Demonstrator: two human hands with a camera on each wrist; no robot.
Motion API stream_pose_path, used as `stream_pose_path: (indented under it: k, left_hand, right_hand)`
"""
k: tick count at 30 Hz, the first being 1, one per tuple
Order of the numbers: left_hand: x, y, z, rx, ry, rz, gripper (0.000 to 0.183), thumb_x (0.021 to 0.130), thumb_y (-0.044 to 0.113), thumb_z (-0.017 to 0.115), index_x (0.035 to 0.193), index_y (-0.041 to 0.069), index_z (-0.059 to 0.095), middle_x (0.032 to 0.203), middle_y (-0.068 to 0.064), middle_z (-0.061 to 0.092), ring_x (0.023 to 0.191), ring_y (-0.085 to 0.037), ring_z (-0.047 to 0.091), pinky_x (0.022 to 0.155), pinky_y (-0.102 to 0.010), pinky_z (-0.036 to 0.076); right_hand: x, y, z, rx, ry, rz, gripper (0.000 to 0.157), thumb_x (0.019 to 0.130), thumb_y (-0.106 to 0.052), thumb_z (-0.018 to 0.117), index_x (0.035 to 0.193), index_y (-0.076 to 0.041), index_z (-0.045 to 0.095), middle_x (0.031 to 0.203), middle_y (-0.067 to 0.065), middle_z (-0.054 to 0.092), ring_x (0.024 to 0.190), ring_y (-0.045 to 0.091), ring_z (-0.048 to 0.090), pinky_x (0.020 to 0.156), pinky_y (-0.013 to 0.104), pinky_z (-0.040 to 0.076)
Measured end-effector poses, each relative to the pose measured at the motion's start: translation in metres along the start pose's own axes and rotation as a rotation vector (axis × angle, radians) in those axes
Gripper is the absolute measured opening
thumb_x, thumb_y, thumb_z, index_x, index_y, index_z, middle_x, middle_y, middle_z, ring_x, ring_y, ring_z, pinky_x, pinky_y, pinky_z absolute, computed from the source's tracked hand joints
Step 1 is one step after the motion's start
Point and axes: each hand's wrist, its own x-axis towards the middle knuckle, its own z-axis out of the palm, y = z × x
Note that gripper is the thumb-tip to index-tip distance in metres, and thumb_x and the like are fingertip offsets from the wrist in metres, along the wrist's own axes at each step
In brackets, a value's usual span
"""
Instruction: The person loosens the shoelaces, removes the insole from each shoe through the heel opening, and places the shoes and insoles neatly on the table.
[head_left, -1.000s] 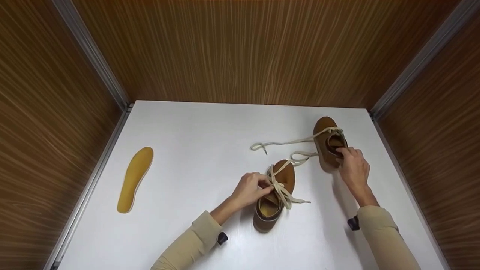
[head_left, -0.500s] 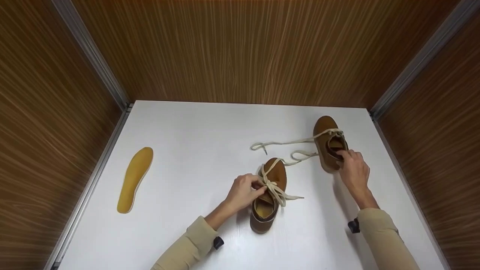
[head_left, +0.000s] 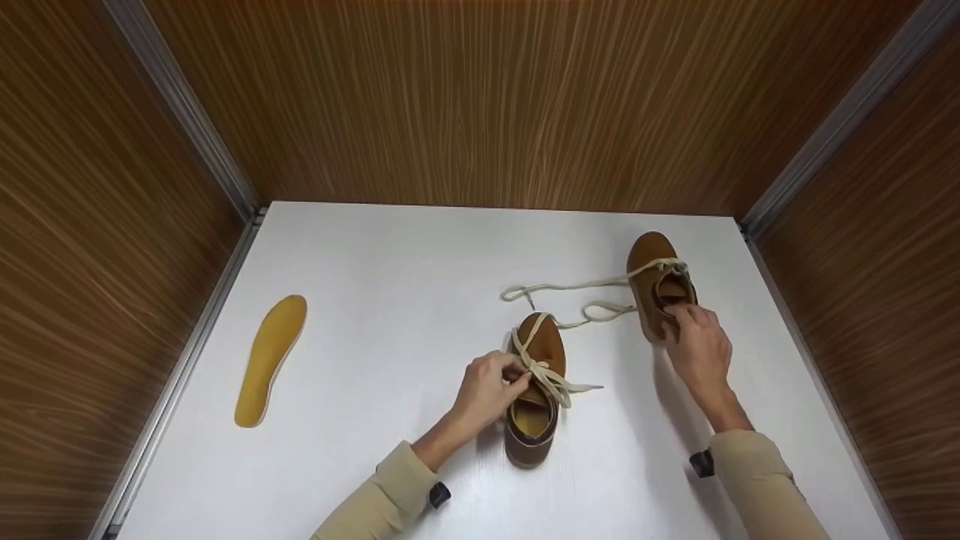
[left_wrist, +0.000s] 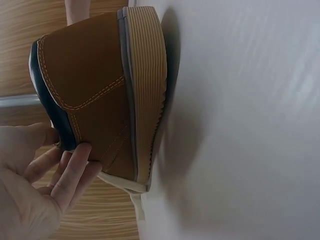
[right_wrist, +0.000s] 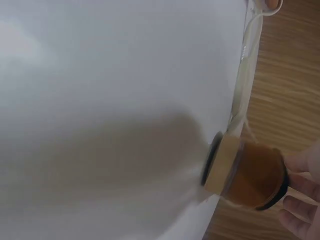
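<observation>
A brown lace-up shoe [head_left: 551, 346] stands in the middle of the table, toe pointing away, its cream lace tied in a bow [head_left: 546, 373]. My left hand [head_left: 484, 386] pinches its collar on the left side near the lacing. In the left wrist view the ribbed sole [left_wrist: 146, 80] of this shoe shows side-on. Farther back on the right is a matching shoe [head_left: 648, 251] with its laces trailing loose to the left. My right hand [head_left: 701, 349] holds its heel collar, fingertips at the rim of the opening. The right wrist view shows that heel [right_wrist: 255, 175] from behind.
A yellow insole [head_left: 270, 360] lies on the left of the white table [head_left: 375, 300]. Loose lace [head_left: 570, 286] runs across the table from the far shoe. Wood-grain panels [head_left: 450, 105] wall in the back and sides.
The near shoe has slid left and turned to point straighter away, with my left hand still on it. My right hand has shifted slightly left and nearer at the far shoe's heel.
</observation>
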Motion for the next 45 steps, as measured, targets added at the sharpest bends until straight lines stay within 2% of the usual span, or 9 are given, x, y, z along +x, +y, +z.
stream_pose_path:
  k: [7, 14, 18, 23, 26, 30, 34, 40, 45]
  left_hand:
    - [-0.001, 0.005, 0.004, -0.001, 0.023, 0.004, 0.01, 0.094, 0.018, 0.078, 0.086, 0.013, 0.077, 0.088, -0.003, 0.075, 0.081, -0.013, 0.073, 0.074, -0.019, 0.057]
    - [0.002, 0.004, -0.001, -0.055, -0.005, -0.02, 0.013, 0.094, 0.024, 0.078, 0.092, 0.011, 0.077, 0.092, -0.006, 0.075, 0.081, -0.018, 0.073, 0.073, -0.019, 0.057]
    - [0.01, -0.001, -0.01, -0.041, -0.05, 0.025, 0.016, 0.094, 0.023, 0.076, 0.101, 0.008, 0.076, 0.097, -0.01, 0.075, 0.086, -0.024, 0.075, 0.077, -0.025, 0.061]
    - [0.02, -0.011, -0.02, 0.082, -0.133, 0.123, 0.018, 0.095, 0.02, 0.074, 0.109, 0.01, 0.075, 0.101, -0.008, 0.075, 0.095, -0.029, 0.073, 0.084, -0.033, 0.059]
    - [0.026, -0.017, -0.021, 0.146, -0.181, 0.166, 0.022, 0.095, 0.022, 0.074, 0.115, 0.011, 0.075, 0.106, -0.007, 0.075, 0.099, -0.03, 0.073, 0.086, -0.037, 0.059]
    - [0.033, -0.022, -0.021, 0.212, -0.232, 0.226, 0.027, 0.098, 0.025, 0.072, 0.123, 0.014, 0.074, 0.115, -0.004, 0.073, 0.104, -0.024, 0.07, 0.089, -0.036, 0.06]
    - [0.037, -0.024, -0.02, 0.264, -0.272, 0.287, 0.028, 0.1, 0.025, 0.071, 0.127, 0.018, 0.074, 0.12, -0.002, 0.071, 0.108, -0.02, 0.067, 0.089, -0.034, 0.06]
    - [0.041, -0.028, -0.019, 0.283, -0.295, 0.329, 0.021, 0.101, 0.026, 0.071, 0.12, 0.02, 0.078, 0.125, 0.001, 0.071, 0.113, -0.018, 0.066, 0.094, -0.033, 0.059]
    - [0.043, -0.03, -0.019, 0.26, -0.291, 0.327, 0.015, 0.1, 0.027, 0.072, 0.109, 0.018, 0.079, 0.122, 0.002, 0.074, 0.107, -0.018, 0.066, 0.091, -0.031, 0.058]
  right_hand:
    - [-0.007, -0.035, 0.001, 0.062, 0.031, -0.098, 0.026, 0.084, -0.007, 0.087, 0.107, -0.001, 0.076, 0.104, 0.019, 0.075, 0.094, 0.043, 0.069, 0.073, 0.055, 0.056]
    - [-0.018, -0.071, 0.0, 0.155, -0.009, -0.142, 0.029, 0.083, -0.011, 0.088, 0.11, -0.004, 0.078, 0.107, 0.017, 0.078, 0.101, 0.04, 0.072, 0.079, 0.056, 0.058]
    - [-0.026, -0.089, 0.001, 0.227, -0.077, -0.149, 0.029, 0.083, -0.011, 0.088, 0.11, -0.007, 0.079, 0.106, 0.013, 0.079, 0.102, 0.035, 0.074, 0.083, 0.052, 0.058]
    - [-0.035, -0.106, 0.0, 0.286, -0.172, -0.173, 0.027, 0.086, -0.015, 0.087, 0.111, -0.01, 0.079, 0.106, 0.008, 0.079, 0.102, 0.03, 0.074, 0.086, 0.049, 0.059]
    - [-0.04, -0.112, 0.001, 0.316, -0.236, -0.193, 0.028, 0.087, -0.018, 0.087, 0.113, -0.009, 0.079, 0.106, 0.007, 0.079, 0.101, 0.028, 0.075, 0.086, 0.048, 0.06]
    - [-0.047, -0.115, 0.005, 0.36, -0.324, -0.209, 0.03, 0.089, -0.023, 0.085, 0.114, -0.007, 0.079, 0.106, 0.007, 0.079, 0.099, 0.029, 0.075, 0.082, 0.048, 0.061]
    - [-0.052, -0.116, 0.009, 0.389, -0.408, -0.207, 0.032, 0.091, -0.03, 0.083, 0.116, -0.01, 0.08, 0.106, 0.004, 0.079, 0.099, 0.028, 0.075, 0.08, 0.048, 0.06]
    - [-0.056, -0.115, 0.011, 0.405, -0.491, -0.205, 0.029, 0.091, -0.029, 0.082, 0.116, -0.012, 0.08, 0.105, 0.001, 0.08, 0.096, 0.022, 0.076, 0.081, 0.046, 0.062]
    - [-0.058, -0.113, 0.014, 0.449, -0.531, -0.19, 0.024, 0.092, -0.023, 0.081, 0.113, -0.011, 0.081, 0.102, 0.0, 0.08, 0.093, 0.018, 0.076, 0.082, 0.045, 0.063]
